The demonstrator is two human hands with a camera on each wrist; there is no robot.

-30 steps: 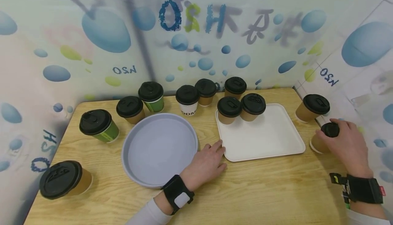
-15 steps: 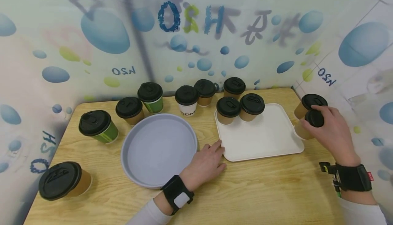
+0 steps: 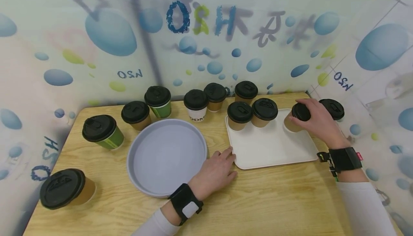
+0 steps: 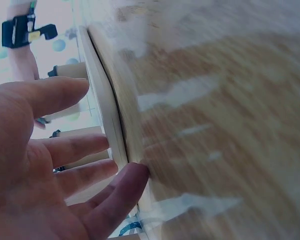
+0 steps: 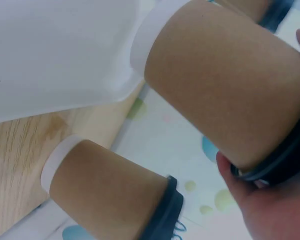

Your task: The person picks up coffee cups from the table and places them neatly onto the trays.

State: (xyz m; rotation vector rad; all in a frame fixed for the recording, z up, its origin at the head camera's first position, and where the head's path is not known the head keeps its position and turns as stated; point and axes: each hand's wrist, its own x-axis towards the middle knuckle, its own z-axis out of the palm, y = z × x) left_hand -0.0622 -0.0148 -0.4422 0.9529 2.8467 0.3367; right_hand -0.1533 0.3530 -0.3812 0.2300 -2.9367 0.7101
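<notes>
My right hand (image 3: 317,121) grips a brown paper coffee cup (image 3: 291,124) by its black lid, holding it over the right part of the white rectangular tray (image 3: 267,150). In the right wrist view the cup (image 5: 220,75) tilts, its white base rim close by the tray's edge (image 5: 65,102). On the tray's back left stand two more lidded brown cups, one left (image 3: 237,125) and one right (image 3: 260,122). My left hand (image 3: 213,175) rests with relaxed fingers at the tray's left edge; the left wrist view shows its fingertips (image 4: 135,172) by the tray's side, holding nothing.
A round grey-blue tray (image 3: 167,157) lies left of my left hand. Several lidded cups, including a green one (image 3: 111,140) and a white one (image 3: 197,115), stand around it and along the back. Another brown cup (image 5: 107,187) stands right of the white tray. Printed walls enclose the table.
My right hand has carried the brown coffee cup leftward, from the table's right side to over the white tray. The left hand has stayed in place.
</notes>
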